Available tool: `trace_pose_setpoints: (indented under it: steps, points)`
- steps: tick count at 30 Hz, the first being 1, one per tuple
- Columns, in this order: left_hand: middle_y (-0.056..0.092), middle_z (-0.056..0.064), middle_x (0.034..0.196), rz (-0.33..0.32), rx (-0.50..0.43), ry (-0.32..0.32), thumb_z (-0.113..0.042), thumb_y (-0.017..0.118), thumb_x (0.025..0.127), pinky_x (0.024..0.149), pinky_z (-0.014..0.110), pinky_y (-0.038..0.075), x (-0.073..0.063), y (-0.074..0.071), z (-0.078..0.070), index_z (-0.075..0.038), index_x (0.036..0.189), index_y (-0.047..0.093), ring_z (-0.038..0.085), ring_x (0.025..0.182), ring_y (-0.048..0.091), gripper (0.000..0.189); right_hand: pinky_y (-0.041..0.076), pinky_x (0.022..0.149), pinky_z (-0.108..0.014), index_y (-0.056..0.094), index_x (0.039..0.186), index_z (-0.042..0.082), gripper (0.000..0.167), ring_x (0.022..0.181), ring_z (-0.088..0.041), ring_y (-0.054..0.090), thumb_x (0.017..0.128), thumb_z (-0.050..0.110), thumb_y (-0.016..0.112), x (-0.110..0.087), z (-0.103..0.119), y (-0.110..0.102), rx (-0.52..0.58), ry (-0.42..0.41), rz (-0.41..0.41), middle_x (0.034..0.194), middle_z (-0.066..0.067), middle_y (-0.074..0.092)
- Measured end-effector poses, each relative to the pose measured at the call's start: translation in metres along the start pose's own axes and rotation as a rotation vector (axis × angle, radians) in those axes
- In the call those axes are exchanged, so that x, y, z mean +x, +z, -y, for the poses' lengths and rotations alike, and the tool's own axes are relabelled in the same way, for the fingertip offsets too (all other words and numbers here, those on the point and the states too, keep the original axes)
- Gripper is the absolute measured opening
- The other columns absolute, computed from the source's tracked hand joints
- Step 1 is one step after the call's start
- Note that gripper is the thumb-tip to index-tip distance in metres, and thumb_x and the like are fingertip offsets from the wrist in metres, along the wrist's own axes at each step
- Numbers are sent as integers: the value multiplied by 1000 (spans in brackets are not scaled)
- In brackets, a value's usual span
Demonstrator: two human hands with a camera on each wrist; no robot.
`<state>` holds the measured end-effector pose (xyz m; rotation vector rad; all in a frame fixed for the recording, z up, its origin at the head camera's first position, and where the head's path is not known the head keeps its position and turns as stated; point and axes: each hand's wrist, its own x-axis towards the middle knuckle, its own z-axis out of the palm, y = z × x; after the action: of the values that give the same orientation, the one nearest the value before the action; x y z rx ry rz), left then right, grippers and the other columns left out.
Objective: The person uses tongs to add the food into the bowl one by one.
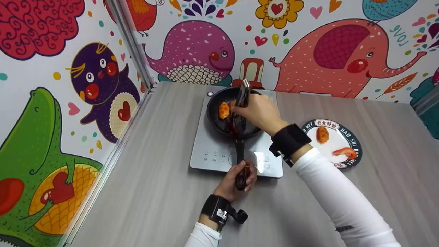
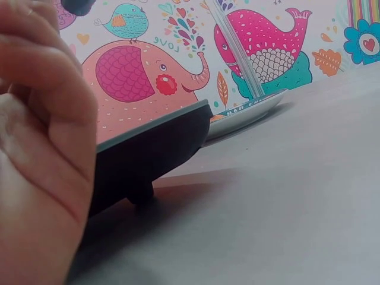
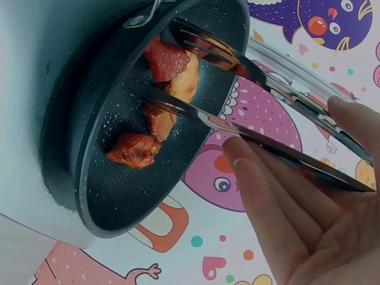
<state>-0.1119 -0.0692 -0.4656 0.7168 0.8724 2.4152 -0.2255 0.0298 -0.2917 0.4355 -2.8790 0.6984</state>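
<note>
My left hand (image 1: 230,180) grips the black handle (image 1: 240,151) of a frying pan (image 1: 216,126), which stands on an induction cooktop (image 1: 202,147). In the left wrist view that hand (image 2: 47,154) is close up, and the pan is out of sight. Over the pan, my right hand (image 1: 263,113) holds metal tongs (image 3: 211,120) with slotted ends. The tong ends straddle browned meat pieces (image 3: 184,80); whether they pinch any, I cannot tell. Another browned piece (image 3: 135,151) lies apart from the tongs in the pan.
Right of the cooktop, a round plate (image 1: 357,145) with a lettered dark rim bears a browned meat piece (image 1: 322,134) and a shrimp (image 1: 346,153). Cartoon-printed walls (image 1: 257,61) bound the table (image 1: 154,154) at the back and left. The cooktop's raised edge (image 2: 154,148) shows in the left wrist view.
</note>
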Motion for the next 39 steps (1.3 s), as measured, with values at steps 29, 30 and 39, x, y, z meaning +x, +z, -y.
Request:
trace_pose_setpoints:
  steps: [29,30,39]
  points:
    - [46,-4,66,21,-74,5,-37,37,94,42,18,35,-1,-4,2,-13,96,49,5,50,45,27,32,43,-30,57,70,11,56,48,-19,45,68,67,58,-42,-34,-27,128,112,-49,54,-1,46]
    - [46,-4,66,22,-67,6,-37,36,94,42,18,35,-1,-3,2,-13,96,49,5,49,45,27,33,45,-31,59,73,12,55,51,-19,47,68,67,58,-44,-35,-28,135,112,-60,56,-2,49]
    - [45,-5,65,26,-60,-1,-39,38,93,43,18,35,1,-1,3,-14,95,48,6,49,44,27,43,57,-30,65,95,18,43,66,-9,57,73,54,63,-78,-53,-22,342,16,-194,81,6,64]
